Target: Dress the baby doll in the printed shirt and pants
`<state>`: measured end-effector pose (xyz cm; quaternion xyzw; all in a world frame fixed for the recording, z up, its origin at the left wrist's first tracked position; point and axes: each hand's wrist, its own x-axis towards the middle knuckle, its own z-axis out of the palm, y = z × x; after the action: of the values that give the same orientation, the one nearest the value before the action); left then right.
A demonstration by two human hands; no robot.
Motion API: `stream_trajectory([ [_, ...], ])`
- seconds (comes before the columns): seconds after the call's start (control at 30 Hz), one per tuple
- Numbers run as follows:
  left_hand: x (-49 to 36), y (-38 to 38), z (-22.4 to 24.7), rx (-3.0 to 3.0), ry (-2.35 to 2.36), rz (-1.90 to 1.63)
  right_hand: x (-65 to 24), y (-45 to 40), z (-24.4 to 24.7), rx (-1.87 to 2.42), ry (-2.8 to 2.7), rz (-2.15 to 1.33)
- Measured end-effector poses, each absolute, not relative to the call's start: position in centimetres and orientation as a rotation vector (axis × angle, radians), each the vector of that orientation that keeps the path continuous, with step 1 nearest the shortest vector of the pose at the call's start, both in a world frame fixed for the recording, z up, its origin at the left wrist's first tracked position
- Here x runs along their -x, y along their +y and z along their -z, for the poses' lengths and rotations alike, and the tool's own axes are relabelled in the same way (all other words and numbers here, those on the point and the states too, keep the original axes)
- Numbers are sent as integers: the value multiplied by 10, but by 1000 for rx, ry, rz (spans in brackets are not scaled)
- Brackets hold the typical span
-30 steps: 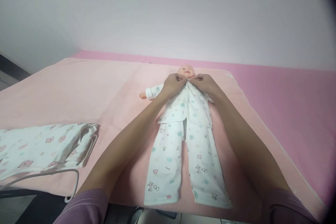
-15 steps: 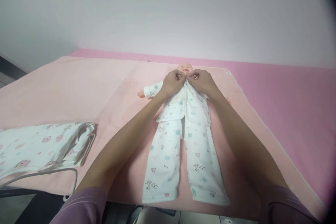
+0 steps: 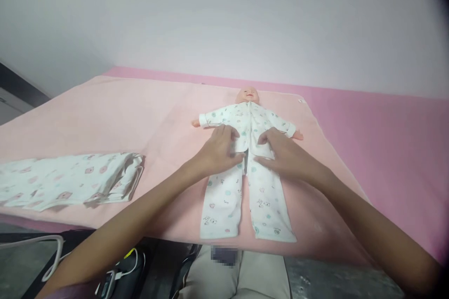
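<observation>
A baby doll [image 3: 249,95] lies face up with both arms spread. It wears a white printed jacket [image 3: 242,114], its front edges together down the middle, over matching long trousers [image 3: 224,205] laid straight toward me. Over the jacket's lower left part is my left hand [image 3: 224,147], fingers bent and thumb apart. My right hand [image 3: 277,152] mirrors it on the other side, also with its thumb apart from the fingers. Neither hand shows anything held; whether the fingertips touch the cloth is hard to tell.
A folded white printed cloth [image 3: 70,180] rests at the left on the pale pink blanket [image 3: 157,107]. Darker pink surface [image 3: 393,149] shows at the right. A white cable [image 3: 52,257] and dark bag lie below the near left edge. A pale wall stands behind.
Both hands have let go of the jacket at the neck and moved down toward its hem, their fingers opened. The doll's face and both its arms now show. The view has shifted slightly.
</observation>
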<state>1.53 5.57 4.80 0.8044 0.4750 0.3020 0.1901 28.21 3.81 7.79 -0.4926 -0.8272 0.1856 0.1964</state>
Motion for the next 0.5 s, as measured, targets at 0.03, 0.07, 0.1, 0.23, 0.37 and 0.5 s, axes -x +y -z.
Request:
stream_trajectory([
  [0.03,-16,49,-43,-2288,1348,-840,-281,32,-71,1375,-2320,-489],
  [0.07,-19,45,-40,-2311,1372,-859,-278,30,-65,1375,-2311,-437],
  [0.1,-23,45,-37,-2333,1400,-892,-274,31,-60,1378,-2296,-372],
  [0.23,-22,63,-38,-2275,1519,-965,-276,50,-58,1462,-2179,-156],
  [0.37,37,79,-41,-1797,1879,-1044,-340,56,-55,1733,-1872,-86],
  [0.5,103,73,-32,-1737,2122,-637,-410,40,-27,2013,-1832,-237],
])
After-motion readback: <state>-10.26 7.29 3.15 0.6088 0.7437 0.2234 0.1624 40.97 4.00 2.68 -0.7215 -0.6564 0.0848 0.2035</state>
